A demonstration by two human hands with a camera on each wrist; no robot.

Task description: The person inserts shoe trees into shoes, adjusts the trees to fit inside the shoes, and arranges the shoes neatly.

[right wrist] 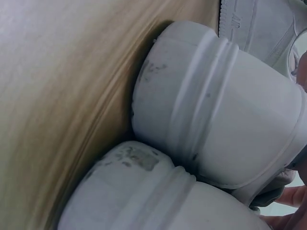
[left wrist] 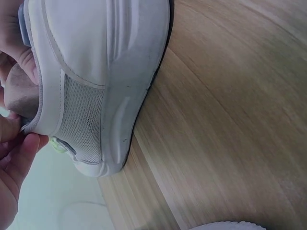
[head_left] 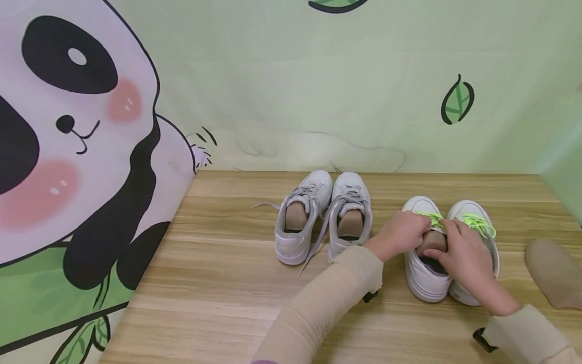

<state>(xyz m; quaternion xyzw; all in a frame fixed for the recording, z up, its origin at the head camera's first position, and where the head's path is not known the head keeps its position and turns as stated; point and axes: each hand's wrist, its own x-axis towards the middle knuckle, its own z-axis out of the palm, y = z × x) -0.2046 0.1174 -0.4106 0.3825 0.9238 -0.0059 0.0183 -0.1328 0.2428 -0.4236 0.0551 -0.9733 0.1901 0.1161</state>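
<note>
A white sneaker (head_left: 426, 283) with neon-green laces (head_left: 431, 218) stands on the wood-grain surface, toe away from me. My left hand (head_left: 402, 233) pinches the front edge of its opening, as the left wrist view shows close up. Over the same opening, my right hand (head_left: 468, 253) grips from the right, its thumb pointing inward across a brown piece (head_left: 435, 241) in the shoe. Some right fingertips are hidden. Against this shoe's right side stands its mate (head_left: 468, 208), partly behind the right hand. In the right wrist view, both scuffed heels (right wrist: 182, 96) show side by side.
To the left stands another pair of white sneakers (head_left: 293, 247) with grey laces, one lace trailing on the wood-grain surface (head_left: 204, 283). A brown, rounded, sock-like thing (head_left: 552, 273) lies at the right edge. Behind is a green wall (head_left: 282, 91) with a painted panda (head_left: 104, 151).
</note>
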